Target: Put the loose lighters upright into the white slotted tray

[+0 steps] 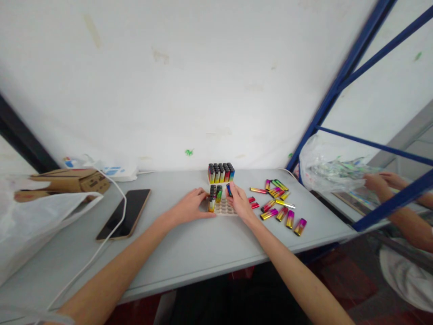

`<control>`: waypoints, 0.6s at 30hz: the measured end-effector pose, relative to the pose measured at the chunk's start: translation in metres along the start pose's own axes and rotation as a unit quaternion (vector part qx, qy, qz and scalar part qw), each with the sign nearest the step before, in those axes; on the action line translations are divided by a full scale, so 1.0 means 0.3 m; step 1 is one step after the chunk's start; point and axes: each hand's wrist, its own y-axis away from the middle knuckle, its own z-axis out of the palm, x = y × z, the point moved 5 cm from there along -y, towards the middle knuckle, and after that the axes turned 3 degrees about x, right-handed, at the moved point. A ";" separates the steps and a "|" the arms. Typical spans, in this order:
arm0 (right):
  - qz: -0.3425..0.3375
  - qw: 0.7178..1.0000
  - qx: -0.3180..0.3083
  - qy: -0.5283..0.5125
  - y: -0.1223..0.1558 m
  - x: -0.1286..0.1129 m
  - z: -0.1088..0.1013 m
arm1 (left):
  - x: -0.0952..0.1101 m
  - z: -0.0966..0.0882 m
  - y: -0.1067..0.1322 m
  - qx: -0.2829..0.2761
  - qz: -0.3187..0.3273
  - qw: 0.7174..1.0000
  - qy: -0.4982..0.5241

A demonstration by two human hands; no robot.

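Pocketed tray (224, 208), partly filled with upright lighters (212, 198). Left hand (192, 206): half-open, at the tray's left edge; right hand (240, 201): pinched on one blue lighter (229, 190) above the tray. Loose lighters (283, 214): right of tray.

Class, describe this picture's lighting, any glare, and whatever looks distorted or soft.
Head view: diffuse light on the wall; head view: glints on the loose lighters; head view: blue frame leans outward, likely lens distortion; head view: co-worker's hands look soft.
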 end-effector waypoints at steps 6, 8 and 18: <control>0.061 0.997 0.053 0.020 0.002 0.034 -0.018 | 0.000 0.000 0.000 -0.001 -0.001 1.000 0.001; 0.057 0.995 0.074 0.032 -0.003 0.043 -0.025 | -0.001 0.000 0.000 -0.003 -0.002 1.000 -0.002; -0.024 0.997 0.034 0.066 0.013 0.010 -0.025 | 0.007 -0.006 0.002 0.004 0.004 1.000 0.001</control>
